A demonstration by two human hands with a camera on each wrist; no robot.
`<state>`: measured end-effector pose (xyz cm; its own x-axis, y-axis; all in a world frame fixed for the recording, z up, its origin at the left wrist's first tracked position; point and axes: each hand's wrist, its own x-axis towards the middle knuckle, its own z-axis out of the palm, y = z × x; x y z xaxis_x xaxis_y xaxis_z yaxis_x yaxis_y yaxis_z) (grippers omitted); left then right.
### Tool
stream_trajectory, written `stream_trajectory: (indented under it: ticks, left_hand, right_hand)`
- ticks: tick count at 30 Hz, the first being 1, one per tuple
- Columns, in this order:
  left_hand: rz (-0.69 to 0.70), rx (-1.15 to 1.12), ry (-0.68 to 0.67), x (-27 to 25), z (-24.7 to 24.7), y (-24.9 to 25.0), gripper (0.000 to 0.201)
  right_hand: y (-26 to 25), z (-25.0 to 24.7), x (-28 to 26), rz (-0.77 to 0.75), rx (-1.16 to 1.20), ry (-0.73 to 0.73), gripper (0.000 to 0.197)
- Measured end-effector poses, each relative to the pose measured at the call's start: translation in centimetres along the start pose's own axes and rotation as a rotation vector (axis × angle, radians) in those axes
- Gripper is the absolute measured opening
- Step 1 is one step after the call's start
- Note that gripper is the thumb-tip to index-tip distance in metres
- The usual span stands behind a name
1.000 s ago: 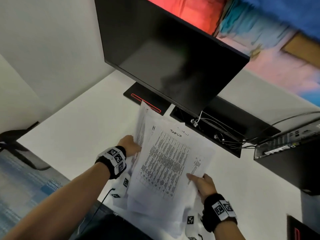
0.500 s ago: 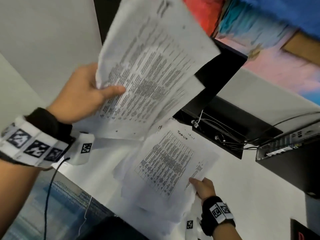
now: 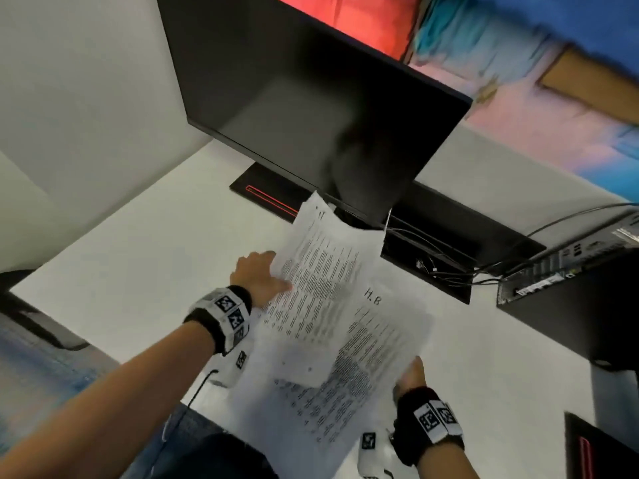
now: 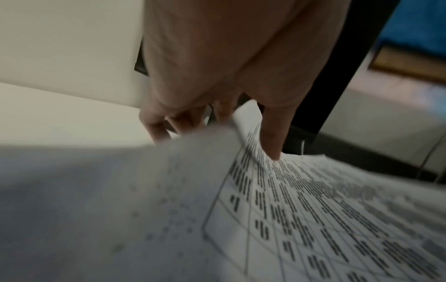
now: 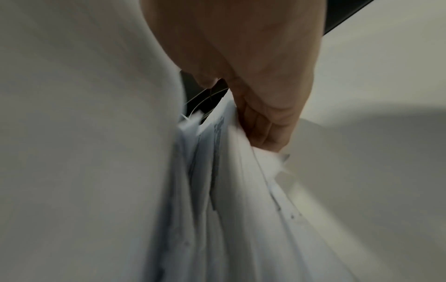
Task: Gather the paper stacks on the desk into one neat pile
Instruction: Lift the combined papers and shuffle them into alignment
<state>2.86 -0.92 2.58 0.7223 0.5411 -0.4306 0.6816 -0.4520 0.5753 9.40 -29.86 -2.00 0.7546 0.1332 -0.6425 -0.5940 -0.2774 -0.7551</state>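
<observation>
1. Left hand [image 3: 257, 274] grips the upper sheaf of papers [image 3: 321, 281] by its left edge: thumb lies on the printed face, the other fingers [image 4: 156, 124] curl underneath, as the left wrist view shows.
2. Right hand [image 3: 409, 376] clamps the lower stack of papers [image 3: 363, 357] at its right edge; in the right wrist view its fingers [image 5: 263, 131] curl against the sheet edges, with the thumb on the other side of the stack.
3. The upper sheaf lies across the lower stack, skewed, its top corner reaching towards the foot of the monitor [image 3: 311, 108].
4. The lower stack carries a handwritten "H.B" near its top, and its near end hangs past the front edge of the desk [image 3: 138, 264].
5. Both bundles sit at the middle of the white desk, overlapping but not squared; sheet edges fan out unevenly.
6. Behind them is the dark monitor on its black base [image 3: 262, 195], which has a red line.
7. To the right is a black cable tray [image 3: 449, 257] with loose wires, and beyond it a black computer case [image 3: 570, 292].
8. Both wrists wear black bands with printed markers.
</observation>
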Motion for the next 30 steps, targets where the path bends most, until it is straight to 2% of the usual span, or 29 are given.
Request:
stream_trajectory:
  ticks: [2, 4, 7, 9, 11, 13, 14, 18, 20, 22, 24, 25, 26, 30]
  left_hand:
    - [-0.111, 0.056, -0.006, 0.1, 1.2, -1.1, 0.082]
    - [-0.137, 0.059, -0.044, 0.5, 2.1, -1.9, 0.096]
    - [-0.103, 0.026, -0.112, 0.7, 2.8, -2.2, 0.1]
    - [-0.106, -0.007, -0.166, 0.6, 3.1, -2.0, 0.097]
    - [-0.135, -0.078, -0.234, 0.8, 3.1, -1.8, 0.094]
    - [-0.142, -0.123, -0.279, 0.7, 3.1, -1.5, 0.093]
    - [-0.14, -0.14, -0.29, 0.6, 3.1, -1.2, 0.091]
    - [-0.129, -0.261, -0.265, 1.0, 3.1, -0.3, 0.08]
    - [-0.14, -0.287, -0.284, 1.3, 3.0, 0.0, 0.089]
    - [-0.146, -0.273, -0.355, 0.7, 2.9, 0.6, 0.095]
    - [-0.134, -0.247, -0.382, 0.4, 3.7, 0.9, 0.078]
    - [-0.118, -0.231, -0.368, 0.1, 4.0, 1.0, 0.071]
    - [-0.091, -0.213, -0.34, -0.1, 4.0, 1.1, 0.067]
    - [0.106, -0.292, -0.247, -0.5, 2.0, 1.7, 0.051]
  right_hand:
    - [0.2, 0.0, 0.0, 0.071, 0.055, 0.065, 0.07]
    - [0.7, 0.0, 0.4, 0.136, 0.088, 0.086, 0.102]
    - [0.8, 0.1, 0.2, 0.147, 0.229, 0.012, 0.119]
    - [0.4, 0.4, -0.4, 0.154, 0.302, 0.002, 0.112]
    - [-0.1, 0.4, -0.9, 0.109, 0.272, 0.043, 0.083]
    - [0.1, 0.0, -0.5, 0.093, 0.111, 0.203, 0.051]
    - [0.3, -0.1, -0.4, 0.111, 0.073, 0.237, 0.049]
    - [0.5, -0.1, -0.3, 0.134, 0.009, 0.213, 0.052]
    - [0.1, -0.2, -0.4, 0.06, -0.012, 0.203, 0.058]
    - [0.0, 0.1, -0.4, 0.046, -0.065, 0.189, 0.085]
    - [0.1, 0.2, -0.2, 0.046, -0.072, 0.167, 0.118]
    - [0.1, 0.2, -0.1, 0.036, -0.061, 0.135, 0.124]
    - [0.1, 0.1, 0.0, 0.022, -0.037, 0.114, 0.123]
    - [0.6, -1.0, 0.0, 0.026, 0.103, 0.049, 0.078]
